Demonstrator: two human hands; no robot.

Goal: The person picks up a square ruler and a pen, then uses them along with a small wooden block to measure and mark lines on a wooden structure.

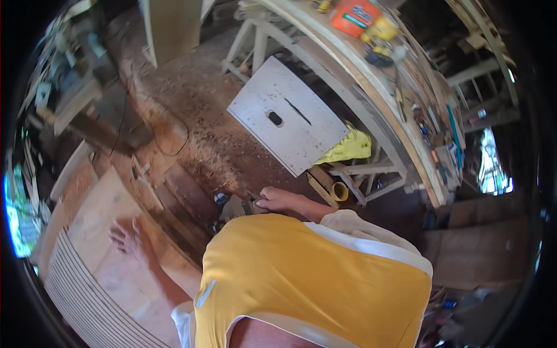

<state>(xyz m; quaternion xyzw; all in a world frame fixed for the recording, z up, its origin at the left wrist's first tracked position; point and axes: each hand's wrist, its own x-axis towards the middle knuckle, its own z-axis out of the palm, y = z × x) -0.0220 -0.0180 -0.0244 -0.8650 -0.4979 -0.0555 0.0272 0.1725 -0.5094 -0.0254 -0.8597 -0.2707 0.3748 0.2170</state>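
My left hand rests with fingers spread on a pale plywood sheet at the lower left. Beside that sheet, farther left, lies a panel with narrow parallel slats. My right hand is in front of my body with its fingers curled closed. At its fingertips is a small dark shape that I cannot make out. A greyish bundle sits just left of the right hand, partly hidden by my yellow shirt.
A pale board with an oval hole and slot leans against a long workbench at the right. Near it are a yellow sack and yellow tube. Wood shavings and a cord lie on the floor.
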